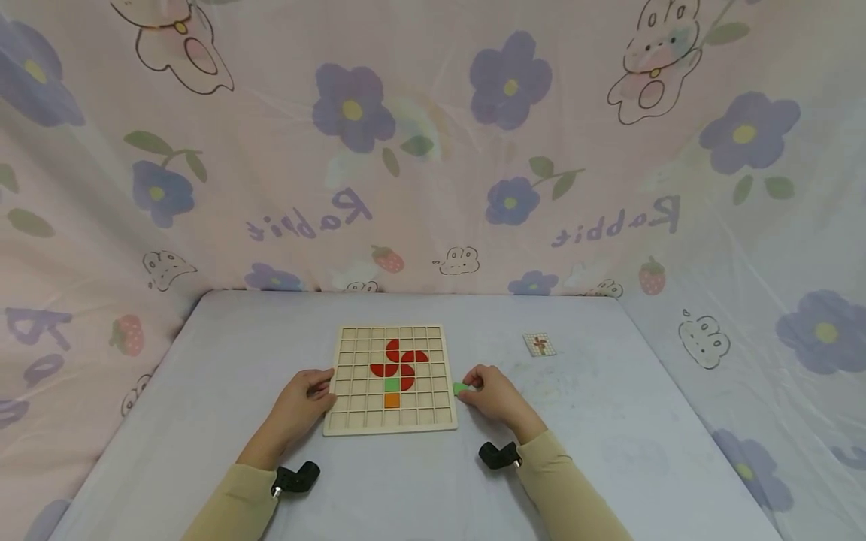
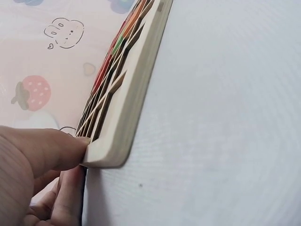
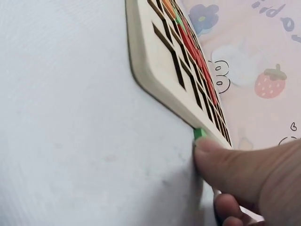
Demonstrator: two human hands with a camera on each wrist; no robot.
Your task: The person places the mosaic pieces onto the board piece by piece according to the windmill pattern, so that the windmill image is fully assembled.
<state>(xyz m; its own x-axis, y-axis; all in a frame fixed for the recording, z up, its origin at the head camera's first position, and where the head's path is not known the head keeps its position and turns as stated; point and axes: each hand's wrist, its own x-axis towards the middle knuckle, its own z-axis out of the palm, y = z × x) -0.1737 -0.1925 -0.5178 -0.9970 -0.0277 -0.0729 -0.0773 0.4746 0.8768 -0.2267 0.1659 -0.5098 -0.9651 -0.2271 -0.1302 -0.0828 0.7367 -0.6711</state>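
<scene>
A square wooden grid board (image 1: 433, 418) lies on the white-covered table. Red rounded pieces (image 1: 384, 370) form a pinwheel in its middle cells, with a green square (image 1: 392, 385) below and an orange square (image 1: 392, 400) under that. My left hand (image 1: 298, 406) holds the board's left edge; the left wrist view has the thumb (image 2: 61, 148) against its rim and the other fingers lower down, partly hidden. Beside the right edge, my right hand (image 1: 497, 394) pinches a small green piece (image 3: 200, 133) between thumb and fingers. Most of that piece's shape is covered.
A small card (image 1: 540, 345) with a pinwheel pattern on a grid lies to the right, behind my right hand. Patterned cloth (image 1: 433, 173) hangs behind the table and along both sides. Black wrist devices (image 1: 295, 478) sit on both sleeves.
</scene>
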